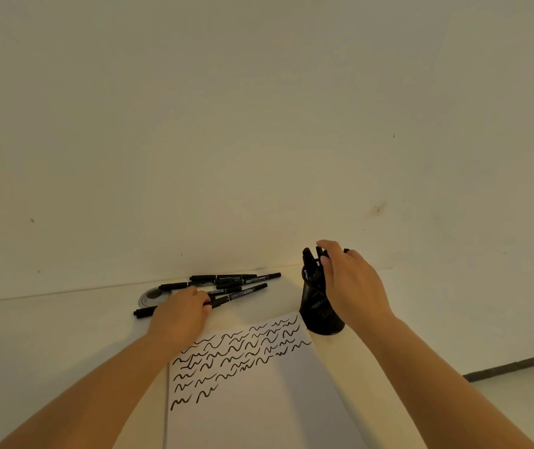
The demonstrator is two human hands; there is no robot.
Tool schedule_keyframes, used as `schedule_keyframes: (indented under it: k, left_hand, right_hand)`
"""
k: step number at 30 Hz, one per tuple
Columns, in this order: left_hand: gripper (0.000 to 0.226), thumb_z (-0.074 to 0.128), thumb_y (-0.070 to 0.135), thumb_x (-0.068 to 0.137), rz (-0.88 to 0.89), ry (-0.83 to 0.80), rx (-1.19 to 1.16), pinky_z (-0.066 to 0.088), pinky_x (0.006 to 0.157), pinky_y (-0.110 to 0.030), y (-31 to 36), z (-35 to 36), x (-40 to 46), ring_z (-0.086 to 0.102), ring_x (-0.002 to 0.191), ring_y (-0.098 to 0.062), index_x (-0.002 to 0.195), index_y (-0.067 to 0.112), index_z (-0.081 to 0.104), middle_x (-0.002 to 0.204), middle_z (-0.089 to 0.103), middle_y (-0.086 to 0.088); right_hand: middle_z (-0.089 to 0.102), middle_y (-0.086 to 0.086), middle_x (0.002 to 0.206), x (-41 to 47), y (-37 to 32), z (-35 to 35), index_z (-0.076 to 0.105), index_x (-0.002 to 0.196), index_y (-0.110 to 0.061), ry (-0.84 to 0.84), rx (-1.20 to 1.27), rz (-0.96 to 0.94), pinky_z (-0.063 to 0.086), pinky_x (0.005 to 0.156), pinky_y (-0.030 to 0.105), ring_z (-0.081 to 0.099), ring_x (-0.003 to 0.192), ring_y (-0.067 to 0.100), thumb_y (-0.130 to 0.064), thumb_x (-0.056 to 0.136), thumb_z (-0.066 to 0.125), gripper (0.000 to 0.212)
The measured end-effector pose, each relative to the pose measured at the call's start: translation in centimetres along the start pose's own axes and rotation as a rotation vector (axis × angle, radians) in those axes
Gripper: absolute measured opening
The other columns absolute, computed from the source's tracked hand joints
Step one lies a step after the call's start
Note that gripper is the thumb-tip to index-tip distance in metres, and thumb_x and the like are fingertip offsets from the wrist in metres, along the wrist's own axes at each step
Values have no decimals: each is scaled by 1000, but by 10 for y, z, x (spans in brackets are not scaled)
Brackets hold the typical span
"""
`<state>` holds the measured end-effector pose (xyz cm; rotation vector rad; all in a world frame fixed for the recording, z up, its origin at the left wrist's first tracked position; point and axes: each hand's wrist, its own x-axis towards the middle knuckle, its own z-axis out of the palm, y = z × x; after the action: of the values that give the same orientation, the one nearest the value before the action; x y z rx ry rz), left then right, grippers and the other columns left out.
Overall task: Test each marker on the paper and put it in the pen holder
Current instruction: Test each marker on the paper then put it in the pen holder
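Left hand (179, 311) grips a marker (226, 299) from the pile by the wall, long axis running left-right. Right hand (349, 283) pinches a marker top at the holder (322, 315). Paper (259, 384) lies just nearer, between both arms; left hand closest

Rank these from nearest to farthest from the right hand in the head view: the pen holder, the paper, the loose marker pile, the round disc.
1. Pen holder: directly under the right hand.
2. Paper: beside the holder's base, toward the person.
3. Loose marker pile: left, by the wall.
4. Round disc: farthest left, behind the left hand.
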<state>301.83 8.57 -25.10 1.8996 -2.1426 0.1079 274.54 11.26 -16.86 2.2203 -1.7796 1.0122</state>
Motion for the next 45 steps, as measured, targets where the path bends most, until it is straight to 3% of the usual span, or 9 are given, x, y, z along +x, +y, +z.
schedule_keyframes:
  k: [4,9,15,20,25,32,37,41,45]
  left_hand:
    - [29,37,34,96,-27,34,-45,43,69,-25,-5,-7,-4,54,91,-12,115,22,55,108,55,4]
    - [25,42,32,94,-66,91,-233,38,71,-25,-3,-28,-16,50,84,-10,111,22,58,98,58,7]
    - [24,45,17,94,-62,-31,-775,49,74,-36,25,-60,-54,64,78,-15,85,35,58,77,67,9]
    - [27,41,17,96,21,-195,-887,49,68,-26,40,-70,-94,62,67,-5,83,34,59,73,67,15]
    - [24,37,27,96,126,-213,-809,38,55,-16,46,-79,-117,47,53,-4,80,30,55,56,54,16]
    - [18,27,42,94,83,80,-344,29,50,-22,44,-79,-137,45,57,-9,81,35,37,63,43,12]
    - [18,29,40,95,-40,53,-284,33,49,-24,12,-63,-147,50,59,-9,80,31,37,64,50,11]
    - [20,37,33,95,-46,33,-576,41,53,-24,4,-53,-140,53,60,-3,79,30,49,65,61,18]
    - [28,31,39,95,65,32,-401,34,59,-20,9,-40,-131,42,71,1,95,22,53,72,45,17]
  right_hand:
    - [65,5,95,-2,0,-3,50,125,-12,-49,-156,-65,38,70,32,48,90,25,-25,98,33,34]
    - [63,12,95,-18,-24,-6,61,111,-3,268,-41,-237,48,72,40,55,84,32,-20,88,48,31]
    - [63,-4,67,-42,-78,5,58,105,-29,-242,606,110,43,58,20,55,63,2,-43,91,41,26]
    - [59,-12,53,-60,-98,17,62,85,-29,-356,955,253,41,52,15,50,51,-1,-35,93,44,21]
    - [56,-13,49,-76,-109,18,60,77,-19,-357,1017,195,39,51,11,50,49,-1,-27,94,45,24]
    - [51,-9,44,-88,-127,29,62,71,-20,-230,1115,415,36,43,15,43,42,2,-31,92,49,27]
    - [49,-7,45,-63,-86,21,59,68,-17,75,1055,606,37,49,28,43,44,9,-30,91,49,28]
    - [58,-6,44,-71,-82,33,60,66,-19,-230,879,412,37,42,15,50,40,2,-27,86,58,21]
    - [59,-3,45,-89,-88,58,58,65,-14,-314,875,441,40,48,12,52,43,3,-20,84,60,20]
